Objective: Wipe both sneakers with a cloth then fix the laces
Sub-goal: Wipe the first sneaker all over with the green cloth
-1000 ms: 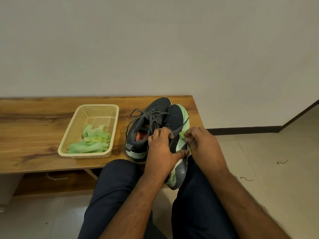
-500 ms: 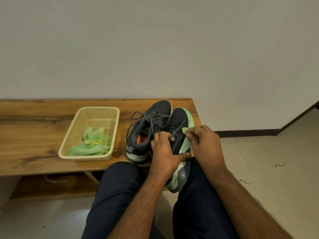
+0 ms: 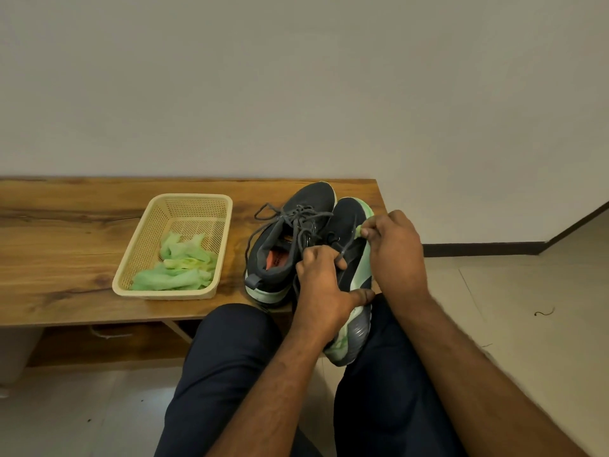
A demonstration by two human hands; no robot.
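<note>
On the person's lap, tilted against the bench, the right-hand sneaker is gripped by the left hand, while the right hand pinches a green cloth at its side: wiping seems underway. Next comes lace fixing on both; the other sneaker sits beside, laces loose. Nearby, 1 basket holds green cloths.

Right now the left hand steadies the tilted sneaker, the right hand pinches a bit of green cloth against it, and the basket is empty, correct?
Not quite. In the head view the basket holds crumpled green cloths; the rest stands.
</note>
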